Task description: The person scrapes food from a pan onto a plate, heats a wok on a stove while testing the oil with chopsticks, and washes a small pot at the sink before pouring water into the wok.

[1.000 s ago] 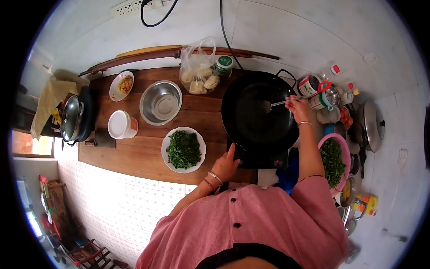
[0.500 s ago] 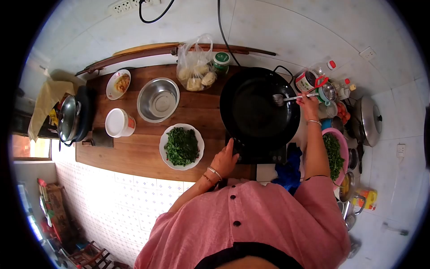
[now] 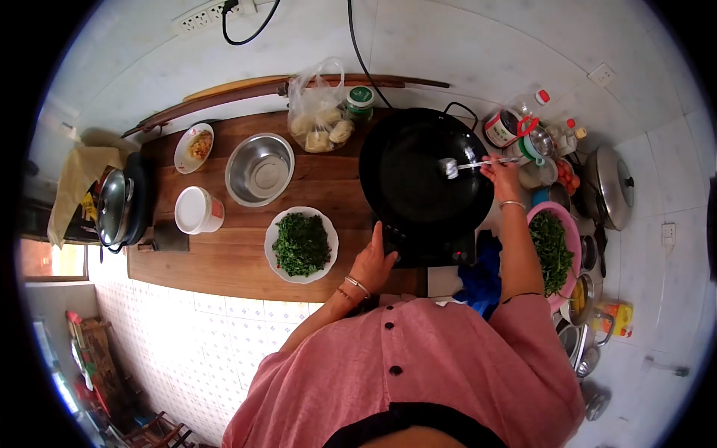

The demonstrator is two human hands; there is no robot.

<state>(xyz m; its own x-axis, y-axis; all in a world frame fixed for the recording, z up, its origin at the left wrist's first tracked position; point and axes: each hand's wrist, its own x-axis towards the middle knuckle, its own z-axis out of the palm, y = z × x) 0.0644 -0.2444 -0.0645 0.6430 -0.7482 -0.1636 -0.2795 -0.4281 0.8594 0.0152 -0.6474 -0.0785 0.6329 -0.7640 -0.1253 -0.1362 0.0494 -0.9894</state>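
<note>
My right hand (image 3: 502, 173) is closed around the handle of a metal spoon (image 3: 470, 165), whose bowl is over the right half of a black wok (image 3: 418, 187). Something pale or a bright glint shows on the spoon's bowl; I cannot tell which. The wok stands on a black cooktop (image 3: 426, 257) with a small red light at its front. At the wok's near-left edge, my left hand (image 3: 372, 267) holds its dark handle between finger and thumb, partly hidden. Left of that hand is a white bowl of chopped greens (image 3: 302, 245).
On the wooden counter (image 3: 224, 261) are a steel basin (image 3: 260, 170), a white tub (image 3: 199, 210), a small dish (image 3: 194, 148), a bag of pale round pieces (image 3: 320, 123) and a green-lidded jar (image 3: 360, 103). Rightward are seasoning containers (image 3: 509, 128), a blue cloth (image 3: 482, 276) and a pink basin (image 3: 571, 246) of leafy greens.
The spoon's bowl has moved left, further over the wok, and my right hand has shifted left with it. My left hand stays at the wok's edge. The view has shifted slightly.
</note>
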